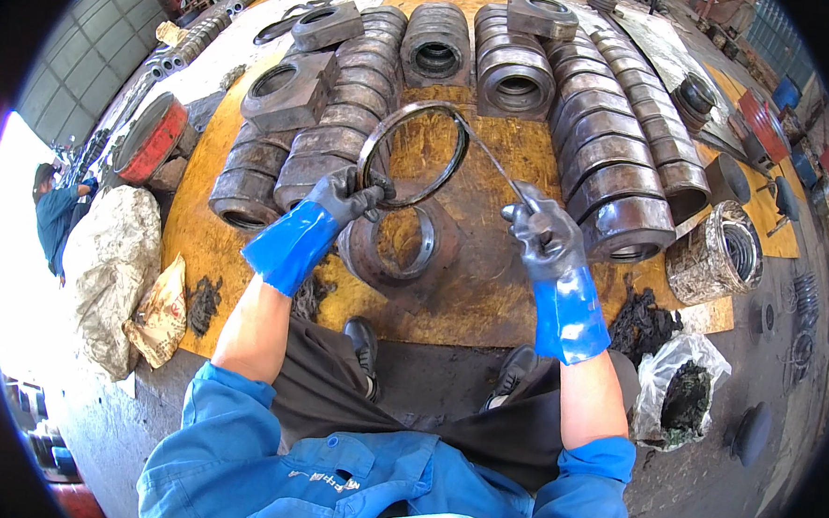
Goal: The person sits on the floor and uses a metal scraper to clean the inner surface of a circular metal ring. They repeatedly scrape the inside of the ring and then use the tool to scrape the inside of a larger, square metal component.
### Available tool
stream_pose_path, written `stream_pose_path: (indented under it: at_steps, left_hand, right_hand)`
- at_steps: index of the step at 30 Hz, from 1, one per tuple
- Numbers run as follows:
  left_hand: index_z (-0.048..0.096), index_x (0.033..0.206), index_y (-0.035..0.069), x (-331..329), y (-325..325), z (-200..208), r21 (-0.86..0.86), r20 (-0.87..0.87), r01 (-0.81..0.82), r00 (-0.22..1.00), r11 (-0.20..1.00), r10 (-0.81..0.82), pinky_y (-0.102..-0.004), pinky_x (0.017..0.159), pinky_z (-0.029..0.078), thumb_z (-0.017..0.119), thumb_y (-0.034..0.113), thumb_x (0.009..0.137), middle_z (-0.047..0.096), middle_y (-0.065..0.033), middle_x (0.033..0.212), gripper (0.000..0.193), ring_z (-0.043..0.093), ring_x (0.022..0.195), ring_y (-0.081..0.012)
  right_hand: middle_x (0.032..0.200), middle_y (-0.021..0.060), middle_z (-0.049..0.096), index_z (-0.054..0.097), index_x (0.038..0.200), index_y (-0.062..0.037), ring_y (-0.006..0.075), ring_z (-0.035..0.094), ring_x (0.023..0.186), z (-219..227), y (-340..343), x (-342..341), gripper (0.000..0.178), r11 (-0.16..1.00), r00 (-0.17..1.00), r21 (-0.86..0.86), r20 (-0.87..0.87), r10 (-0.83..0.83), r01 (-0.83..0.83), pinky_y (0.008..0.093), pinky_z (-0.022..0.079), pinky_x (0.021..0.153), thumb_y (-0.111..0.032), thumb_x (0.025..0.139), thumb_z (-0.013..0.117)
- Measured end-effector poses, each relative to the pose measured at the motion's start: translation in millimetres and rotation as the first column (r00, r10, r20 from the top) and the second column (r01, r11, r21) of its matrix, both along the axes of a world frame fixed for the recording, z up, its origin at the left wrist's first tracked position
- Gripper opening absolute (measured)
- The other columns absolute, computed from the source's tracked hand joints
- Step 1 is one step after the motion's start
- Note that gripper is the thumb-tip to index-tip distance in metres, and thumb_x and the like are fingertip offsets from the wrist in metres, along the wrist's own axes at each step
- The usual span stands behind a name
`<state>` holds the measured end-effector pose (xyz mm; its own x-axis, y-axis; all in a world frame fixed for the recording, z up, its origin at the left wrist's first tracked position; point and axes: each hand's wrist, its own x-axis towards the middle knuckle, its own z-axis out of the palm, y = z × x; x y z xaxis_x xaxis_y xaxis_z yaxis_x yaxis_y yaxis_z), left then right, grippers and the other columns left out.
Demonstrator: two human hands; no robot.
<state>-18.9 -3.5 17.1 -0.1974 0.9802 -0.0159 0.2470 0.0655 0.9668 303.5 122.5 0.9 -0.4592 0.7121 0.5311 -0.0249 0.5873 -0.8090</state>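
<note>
My grey-gloved left hand point(350, 197), curled closed, holds a dark metal ring point(459, 153); my right hand point(544, 230), likewise, a thin metal rod point(497, 163).

Red cylinder point(152, 142) near pale sack point(107, 257)

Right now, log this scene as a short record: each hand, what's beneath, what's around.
Left hand: gripping a metal ring
Right hand: holding a thin rod, its far end at the ring's rim
Below: thick metal collar on yellow board
Beyond: rows of metal cylinders
Right side: stained bucket, clear plastic bag
</note>
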Motion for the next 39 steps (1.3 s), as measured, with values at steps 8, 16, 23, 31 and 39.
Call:
stream_pose_path:
  at_steps: [8, 16, 23, 31, 39]
  left_hand:
    - [0.069, 0.107, 0.001, 3, -5, -3, -0.212, -0.153, -0.084, 0.987, 0.974, 0.051, -0.0285, 0.062, 0.053, 0.063, 0.013, 0.095, 0.07, -0.0057, 0.089, 0.018, 0.063, 0.074, -0.0123]
    - [0.067, 0.109, -0.001, 2, -4, -10, -0.059, -0.069, -0.052, 0.996, 0.997, 0.048, -0.0284, 0.067, 0.053, 0.064, 0.014, 0.095, 0.071, -0.007, 0.094, 0.021, 0.063, 0.078, -0.0123]
    - [0.066, 0.111, 0.0, 16, 3, -2, -0.008, -0.016, -0.102, 0.995, 0.995, 0.102, -0.0264, 0.068, 0.052, 0.065, 0.011, 0.094, 0.07, -0.0055, 0.094, 0.02, 0.062, 0.076, -0.0115]
    - [0.066, 0.112, 0.002, 21, 1, 2, 0.18, 0.005, -0.201, 0.979, 0.963, 0.203, -0.0247, 0.068, 0.051, 0.064, 0.01, 0.095, 0.07, -0.0032, 0.094, 0.02, 0.06, 0.073, -0.0091]
    - [0.067, 0.111, 0.003, 21, 7, -2, 0.301, 0.138, -0.302, 0.952, 0.905, 0.272, -0.0261, 0.07, 0.052, 0.064, 0.008, 0.094, 0.071, -0.0035, 0.093, 0.018, 0.062, 0.074, -0.0104]
  right_hand:
    - [0.072, 0.0044, 0.061, 0.062, 0.119, -0.0084, 0.0187, 0.062, 0.064, 40, -24, -6, 0.042, 0.491, 0.844, 0.851, 0.393, -0.364, -0.184, 0.0363, 0.047, 0.052, -0.01, 0.077, 0.061]
    - [0.085, 0.0068, 0.065, 0.062, 0.126, -0.0111, 0.0222, 0.063, 0.071, 32, 4, 12, 0.052, 0.667, 0.859, 0.735, 0.415, -0.3, -0.122, 0.0358, 0.049, 0.06, -0.026, 0.077, 0.071]
    - [0.09, 0.0034, 0.07, 0.059, 0.131, -0.0068, 0.0091, 0.062, 0.068, -25, 26, 3, 0.041, 0.955, 0.993, -0.275, -0.047, 0.105, -0.114, 0.0262, 0.049, 0.059, -0.029, 0.098, 0.06]
    - [0.099, 0.0112, 0.074, 0.064, 0.111, -0.0091, 0.013, 0.064, 0.064, -41, -2, -9, 0.025, 0.483, 0.974, -0.846, -0.191, 0.122, -0.227, 0.0276, 0.049, 0.054, -0.03, 0.098, 0.06]
    - [0.096, 0.0175, 0.073, 0.061, 0.095, -0.0122, 0.0238, 0.065, 0.06, -61, -31, -29, 0.008, -0.03, 0.9, -0.9, -0.434, -0.043, -0.435, 0.0348, 0.049, 0.05, -0.02, 0.097, 0.058]
